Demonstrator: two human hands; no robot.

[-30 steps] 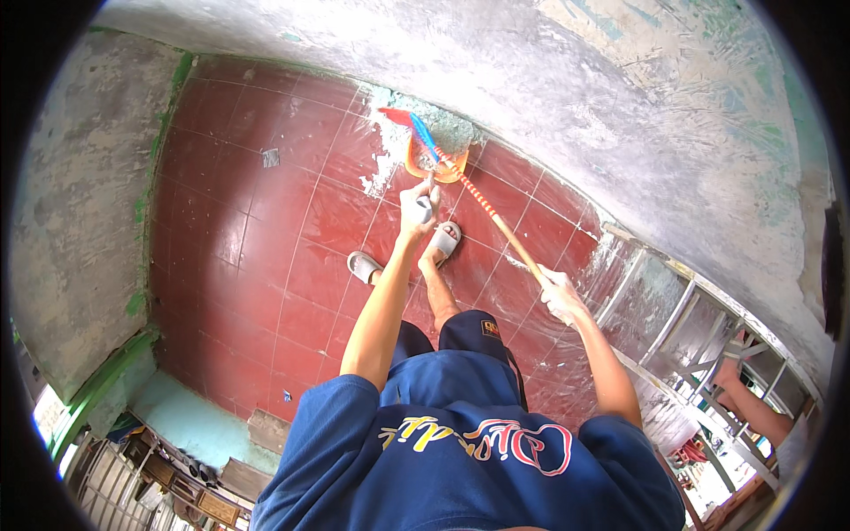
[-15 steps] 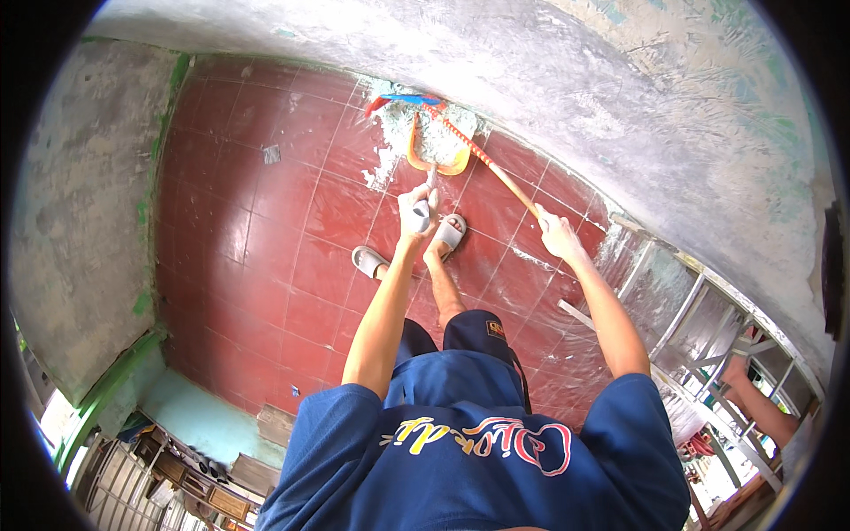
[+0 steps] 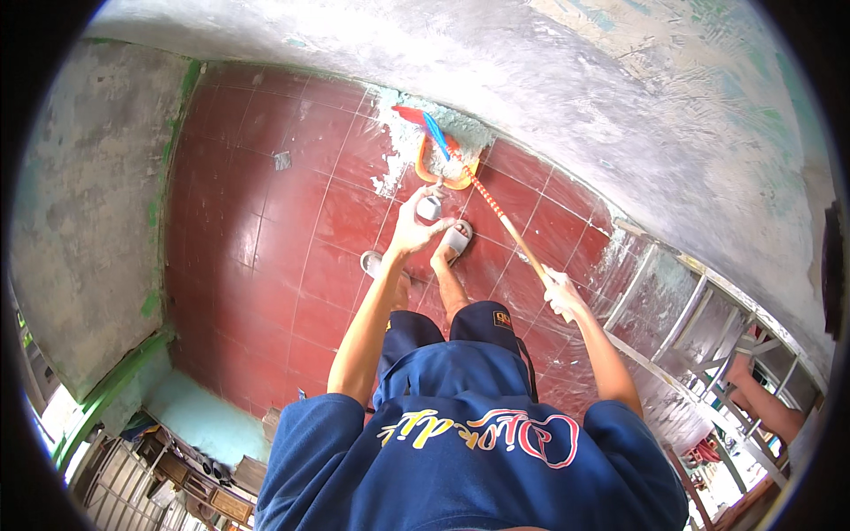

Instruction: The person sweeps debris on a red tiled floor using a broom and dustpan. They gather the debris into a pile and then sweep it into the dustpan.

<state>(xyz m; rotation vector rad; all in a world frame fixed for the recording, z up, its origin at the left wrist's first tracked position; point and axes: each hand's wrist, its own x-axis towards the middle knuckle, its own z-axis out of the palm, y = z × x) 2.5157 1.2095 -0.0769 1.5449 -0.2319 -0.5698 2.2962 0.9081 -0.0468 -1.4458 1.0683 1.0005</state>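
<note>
Broom point(image 3: 478, 190) now lower into dustpan point(image 3: 447, 164).

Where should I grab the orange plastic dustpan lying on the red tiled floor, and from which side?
Take the orange plastic dustpan by its upright grey handle, where the left hand grips it. Come from the near side, over the sandals: the pan's open mouth faces the grey wall and the pale debris, and the striped broom in the right hand crosses its right side.

One broom point(image 3: 496, 212), one orange dustpan point(image 3: 447, 164), two sandals point(image 3: 456, 237), two hands point(image 3: 416, 232), one metal ladder point(image 3: 682, 354).
</note>
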